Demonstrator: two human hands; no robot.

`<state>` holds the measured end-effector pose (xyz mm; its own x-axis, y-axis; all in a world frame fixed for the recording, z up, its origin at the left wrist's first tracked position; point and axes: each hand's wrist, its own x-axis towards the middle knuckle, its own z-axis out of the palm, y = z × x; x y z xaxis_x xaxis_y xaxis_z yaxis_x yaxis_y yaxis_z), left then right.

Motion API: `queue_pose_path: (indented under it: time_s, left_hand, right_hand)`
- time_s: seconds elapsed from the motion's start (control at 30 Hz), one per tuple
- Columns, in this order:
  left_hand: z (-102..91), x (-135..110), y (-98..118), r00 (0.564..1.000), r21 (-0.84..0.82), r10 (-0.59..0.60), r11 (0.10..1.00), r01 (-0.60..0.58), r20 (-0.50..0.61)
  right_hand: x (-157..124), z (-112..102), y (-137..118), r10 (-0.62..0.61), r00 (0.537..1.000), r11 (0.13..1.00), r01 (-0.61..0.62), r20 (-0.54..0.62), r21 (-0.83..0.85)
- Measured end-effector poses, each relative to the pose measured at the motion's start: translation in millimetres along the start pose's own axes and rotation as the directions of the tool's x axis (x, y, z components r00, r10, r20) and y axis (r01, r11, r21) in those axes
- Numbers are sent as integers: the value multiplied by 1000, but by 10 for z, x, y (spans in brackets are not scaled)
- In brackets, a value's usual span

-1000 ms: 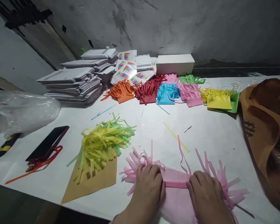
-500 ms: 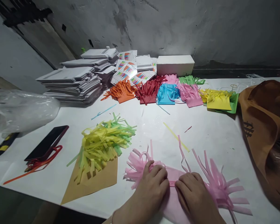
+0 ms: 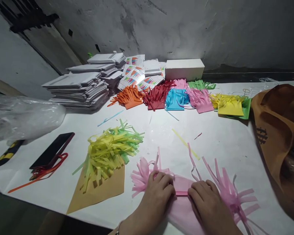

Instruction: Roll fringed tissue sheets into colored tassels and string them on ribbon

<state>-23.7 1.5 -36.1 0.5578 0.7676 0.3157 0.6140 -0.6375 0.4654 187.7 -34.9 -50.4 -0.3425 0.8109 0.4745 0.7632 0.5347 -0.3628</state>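
Observation:
Both my hands press on a pink fringed paper sheet (image 3: 181, 187) at the near edge of the white table (image 3: 225, 140). My left hand (image 3: 156, 195) has its fingers curled over the paper's folded edge on the left. My right hand (image 3: 208, 204) grips the same fold just to the right, fingers bent. Pink cut strips (image 3: 231, 192) fan out on both sides of the hands. Close to the left lies a heap of yellow and green fringed strips (image 3: 110, 150) on a tan paper sheet (image 3: 100, 191).
A row of fringed paper bundles, orange (image 3: 127, 96), red (image 3: 156, 96), blue (image 3: 175, 98), pink (image 3: 199, 98) and yellow (image 3: 226, 104), lies at the back. Behind stand stacks of white cards (image 3: 80, 89) and a white box (image 3: 185, 68). A phone (image 3: 52, 155) lies left, a brown bag (image 3: 278, 127) right.
My hands have drawn closer together along the pink fold, the right one sliding left, then eased apart slightly. The pink fringe has bunched up on both sides.

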Motion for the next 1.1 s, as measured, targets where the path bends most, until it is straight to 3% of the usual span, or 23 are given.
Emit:
queue_pose_path:
  time_s: [0.13, 0.27, 0.4, 0.5, 0.6, 0.67, 0.8, 0.93, 1.03, 1.1]
  left_hand:
    - [-6, 1, 78, 996, 46, -86, 995, 85, 8]
    - [-2, 86, 176, 983, 210, -156, 969, 133, 101]
    - [-36, 210, 216, 965, 342, -187, 933, 114, 186]
    - [-37, 213, 191, 977, 375, -64, 927, -16, 202]
    - [22, 153, 147, 968, 380, 133, 902, -207, 213]
    - [76, 137, 121, 961, 402, 171, 882, -247, 216]
    - [96, 251, 77, 962, 306, 81, 938, -162, 260]
    - [-33, 356, 56, 964, 188, 0, 981, -52, 266]
    - [-84, 264, 89, 962, 148, 154, 970, -190, 226]
    - [-71, 154, 117, 935, 139, 289, 937, -320, 206]
  right_hand:
    - [-139, -49, 81, 135, 991, 990, -136, -25, -32]
    - [-123, -30, 24, 231, 973, 964, -225, 26, -144]
    - [-15, -5, -29, 295, 955, 937, -297, -34, -182]
    - [44, -13, -24, 319, 947, 936, -322, -49, -142]
    - [58, -29, -20, 252, 967, 967, -253, -28, -32]
    - [57, -36, -33, 139, 990, 990, -139, -17, -3]
    - [87, -39, -83, -11, 1000, 997, 12, 13, -80]
    - [168, -26, -108, -83, 996, 973, 90, 41, -213]
    - [257, -71, -72, -114, 992, 965, 124, 55, -231]
    - [331, -160, -7, -83, 996, 974, 87, 26, -209]
